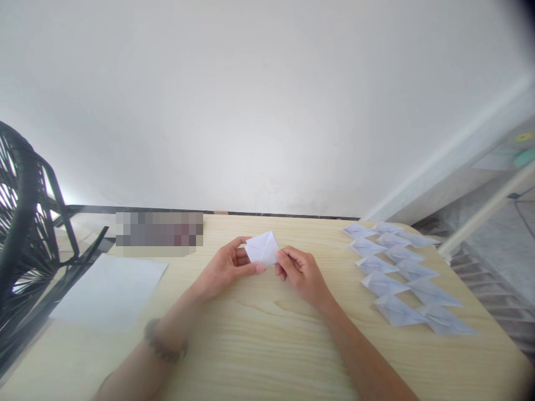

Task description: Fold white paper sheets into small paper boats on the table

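A small piece of folded white paper point(263, 249) with crease lines is held up between both hands over the wooden table. My left hand point(233, 262) grips its left and lower edge, thumb in front and fingers behind. At the right corner, my right hand point(300, 270) pinches the paper between thumb and fingers. Part of the paper's back is hidden by the left fingers.
Several folded white paper shapes point(399, 317) lie in two rows on the right of the table point(267, 345). White sheets point(112, 292) rest at the left. A dark woven chair point(25, 206) stands beyond the left edge; a white wall point(251, 111) rises behind.
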`<action>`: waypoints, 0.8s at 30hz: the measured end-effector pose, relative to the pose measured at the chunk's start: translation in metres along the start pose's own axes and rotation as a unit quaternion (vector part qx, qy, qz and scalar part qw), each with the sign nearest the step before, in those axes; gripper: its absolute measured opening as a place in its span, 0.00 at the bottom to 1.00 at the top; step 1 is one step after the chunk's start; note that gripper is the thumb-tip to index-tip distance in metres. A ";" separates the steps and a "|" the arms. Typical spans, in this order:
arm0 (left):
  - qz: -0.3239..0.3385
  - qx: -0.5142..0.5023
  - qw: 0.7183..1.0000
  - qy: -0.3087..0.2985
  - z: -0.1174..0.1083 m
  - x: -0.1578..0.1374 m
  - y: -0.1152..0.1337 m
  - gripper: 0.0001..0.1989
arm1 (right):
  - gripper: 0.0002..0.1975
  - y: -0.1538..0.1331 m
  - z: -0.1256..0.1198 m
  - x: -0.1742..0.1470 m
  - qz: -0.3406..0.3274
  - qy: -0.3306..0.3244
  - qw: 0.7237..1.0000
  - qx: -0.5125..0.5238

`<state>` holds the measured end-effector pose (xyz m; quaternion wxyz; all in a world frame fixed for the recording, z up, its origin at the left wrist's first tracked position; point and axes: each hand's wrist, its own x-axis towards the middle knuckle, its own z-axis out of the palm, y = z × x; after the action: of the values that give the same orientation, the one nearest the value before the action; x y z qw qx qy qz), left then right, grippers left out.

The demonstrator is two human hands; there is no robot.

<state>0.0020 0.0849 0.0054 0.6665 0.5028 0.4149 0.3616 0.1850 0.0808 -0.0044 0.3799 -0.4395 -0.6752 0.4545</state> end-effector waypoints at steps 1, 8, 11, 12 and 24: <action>0.000 -0.009 1.000 -0.012 0.001 0.000 0.000 0.22 | 0.16 0.000 0.000 0.000 0.003 0.008 1.000 0.005; 0.008 0.004 1.000 -0.006 0.000 -0.001 -0.001 0.17 | 0.17 0.001 -0.001 0.000 -0.001 -0.021 1.000 -0.002; 0.034 0.033 0.999 0.008 -0.001 -0.001 0.001 0.10 | 0.16 0.001 0.000 0.000 -0.008 -0.013 1.000 -0.025; 0.043 0.046 0.998 0.014 -0.001 -0.001 0.002 0.08 | 0.14 0.001 0.000 -0.001 -0.010 -0.007 0.999 -0.033; 0.056 0.131 0.989 0.048 -0.005 -0.001 -0.002 0.11 | 0.11 0.006 0.001 0.001 0.020 0.036 0.999 0.033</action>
<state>-0.0027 0.0852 0.0032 0.5529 0.5905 0.4616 0.3641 0.1855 0.0822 -0.0099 0.4088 -0.4561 -0.6372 0.4679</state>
